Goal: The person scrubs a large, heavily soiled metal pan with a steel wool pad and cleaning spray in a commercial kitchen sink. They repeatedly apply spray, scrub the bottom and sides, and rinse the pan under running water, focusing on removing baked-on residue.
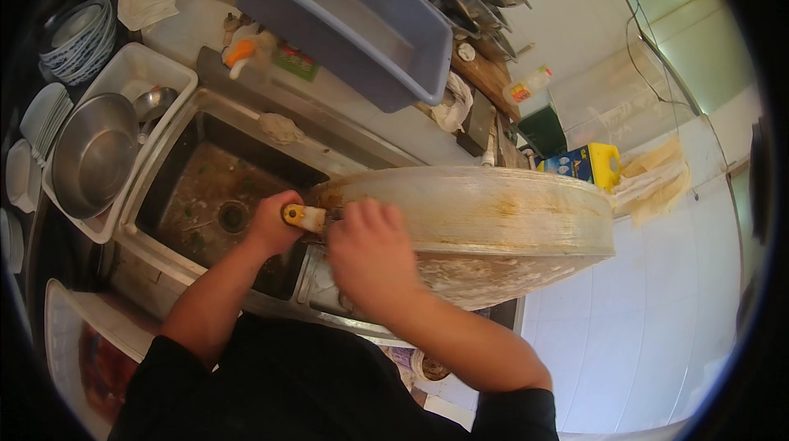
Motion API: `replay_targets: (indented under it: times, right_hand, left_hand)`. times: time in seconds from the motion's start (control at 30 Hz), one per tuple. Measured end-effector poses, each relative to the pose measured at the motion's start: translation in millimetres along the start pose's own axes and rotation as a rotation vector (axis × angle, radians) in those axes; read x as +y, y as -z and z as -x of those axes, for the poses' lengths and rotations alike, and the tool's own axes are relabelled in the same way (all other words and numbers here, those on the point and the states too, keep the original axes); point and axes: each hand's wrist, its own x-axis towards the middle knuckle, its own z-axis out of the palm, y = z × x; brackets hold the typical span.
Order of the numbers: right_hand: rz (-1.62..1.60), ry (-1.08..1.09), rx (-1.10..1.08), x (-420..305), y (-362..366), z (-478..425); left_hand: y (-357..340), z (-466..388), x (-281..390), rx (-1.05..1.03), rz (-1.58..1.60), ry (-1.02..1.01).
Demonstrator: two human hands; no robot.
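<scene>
A large, round, shallow metal pan or lid (505, 213) is tilted over the right part of the sink, its stained rim facing up and its scuffed flat face towards me. From its left side juts a yellow-and-white handle (305, 217). My left hand (274, 223) is closed around that handle's outer end. My right hand (373, 262) is slightly blurred, its fingers curled at the handle's base against the rim. Whether it holds anything is hidden. Beneath my left hand lies the dark sink basin (203, 163), with a drain and green scraps on its bottom.
A grey plastic tub (370, 65) stands behind the sink. To the left, a white tray (163, 65) holds a steel bowl (95, 157), near stacked bowls (80, 40). A yellow-and-blue jug (582, 163) and a bottle (527, 86) are at back right. A cloth (280, 128) lies on the sink's rear edge.
</scene>
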Motion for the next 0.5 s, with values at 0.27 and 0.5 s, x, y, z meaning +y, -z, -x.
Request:
replay_targets:
  times: [0.27,0.5]
  right_hand:
    - [-0.108,-0.27,0.227,141.5,143.6,110.3]
    - [0.119,-0.349,0.344,116.5,110.8,96.3]
  left_hand:
    - [6.4,-1.3,11.2,0.025,0.047,0.045]
    - [4.4,-6.2,20.2,-0.006,0.028,0.093]
